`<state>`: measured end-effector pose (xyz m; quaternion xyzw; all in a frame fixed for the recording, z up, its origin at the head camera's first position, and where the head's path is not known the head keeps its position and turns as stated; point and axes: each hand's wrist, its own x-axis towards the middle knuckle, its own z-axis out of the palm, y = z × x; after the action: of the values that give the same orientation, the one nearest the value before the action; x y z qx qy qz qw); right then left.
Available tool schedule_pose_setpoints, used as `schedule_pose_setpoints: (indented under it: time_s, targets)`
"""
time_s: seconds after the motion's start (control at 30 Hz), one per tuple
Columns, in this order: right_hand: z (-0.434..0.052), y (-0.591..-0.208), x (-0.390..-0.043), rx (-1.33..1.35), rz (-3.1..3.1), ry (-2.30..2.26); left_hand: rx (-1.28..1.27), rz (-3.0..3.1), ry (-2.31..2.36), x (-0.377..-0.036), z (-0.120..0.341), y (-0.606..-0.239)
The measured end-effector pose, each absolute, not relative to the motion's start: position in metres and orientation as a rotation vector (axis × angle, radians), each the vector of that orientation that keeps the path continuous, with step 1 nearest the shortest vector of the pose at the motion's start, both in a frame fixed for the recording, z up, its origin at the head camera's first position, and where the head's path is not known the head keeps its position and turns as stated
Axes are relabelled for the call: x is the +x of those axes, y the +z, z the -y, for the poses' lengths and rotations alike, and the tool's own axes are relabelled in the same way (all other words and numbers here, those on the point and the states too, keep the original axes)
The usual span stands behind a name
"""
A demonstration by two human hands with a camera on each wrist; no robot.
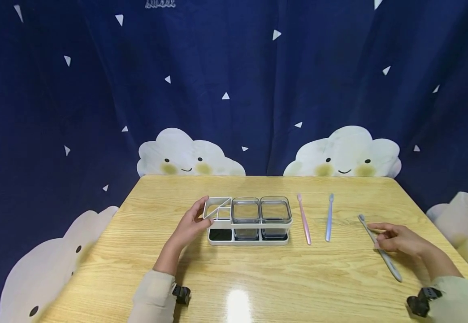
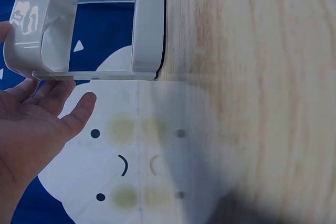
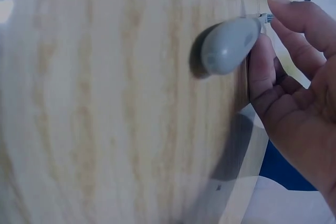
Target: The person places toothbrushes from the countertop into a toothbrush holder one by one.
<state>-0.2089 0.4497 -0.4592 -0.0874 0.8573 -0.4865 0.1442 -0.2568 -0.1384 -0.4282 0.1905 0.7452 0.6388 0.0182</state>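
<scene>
1. Your left hand (image 1: pixel 191 224) is sitting just left of centre in the head view, fingers straight and relaxed, touching the left end of the white holder (image 1: pixel 248 220). It is gripping nothing.
2. In the left wrist view your left hand is lying at the lower left with the palm open, and its fingertips (image 2: pixel 31 88) are resting against the holder's rim (image 2: pixel 47 30) at the upper left.
3. The holder is standing on the table (image 1: pixel 258 278) at mid-frame, with two clear cups (image 1: pixel 261 211) seated in its middle and right sections.
4. Your right hand (image 1: pixel 399 240) is resting at the lower right of the head view, fingers lightly curled over the grey toothbrush (image 1: pixel 380 249), which is lying slantwise under them, head towards the upper left.
5. In the right wrist view the grey handle end (image 3: pixel 230 45) is showing at the upper centre, touching your fingers (image 3: pixel 262 66) on the right; whether they are pinching it or only touching it, you cannot tell.
6. A pink toothbrush (image 1: pixel 304 220) and a blue toothbrush (image 1: pixel 329 217) are lying between the holder and your right hand, apart from both.
</scene>
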Motion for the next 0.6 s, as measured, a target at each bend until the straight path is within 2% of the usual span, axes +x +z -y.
schedule_pose_setpoints:
  time_s: [0.37, 0.6]
  targets:
    - [-0.443, -0.46, -0.214, -0.207, -2.613, -1.286, 0.594, -2.29, 1.985, -0.257, 0.139, -0.427]
    - [-0.441, -0.462, -0.211, -0.216, -2.633, -1.292, 0.569, -2.26, 1.969, -0.247, 0.136, -0.409]
